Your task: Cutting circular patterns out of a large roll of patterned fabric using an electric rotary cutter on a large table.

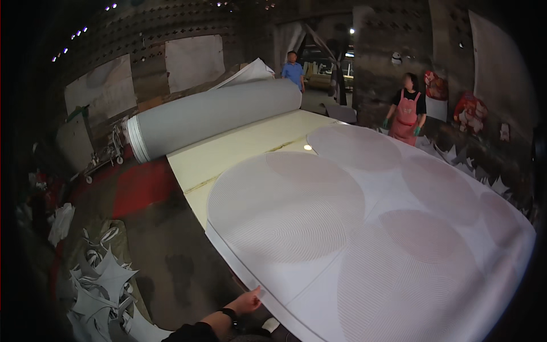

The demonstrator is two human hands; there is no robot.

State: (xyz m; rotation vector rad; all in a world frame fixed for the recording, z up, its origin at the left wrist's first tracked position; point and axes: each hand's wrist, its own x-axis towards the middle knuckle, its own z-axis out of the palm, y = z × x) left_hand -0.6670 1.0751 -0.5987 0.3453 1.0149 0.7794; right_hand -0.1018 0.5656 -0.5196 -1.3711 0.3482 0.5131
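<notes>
My left hand [246,301], with a dark band at the wrist and a black sleeve, reaches in from the lower edge. Its fingers are closed at the near left edge of a large white sheet [319,288], seemingly pinching that edge. The sheet covers much of a long table. Several big round shapes mark it, among them a ribbed pale circle [285,205] and a pinkish circle [354,147], with star-like gaps between them. My right hand is out of view.
A thick grey roll [219,117] lies across the table's far end, behind a bare yellowish tabletop [239,145]. Star-shaped offcuts [105,279] pile up on the floor at left. One person in a pink apron [406,111] stands beyond the table; another in blue [293,71] is farther back.
</notes>
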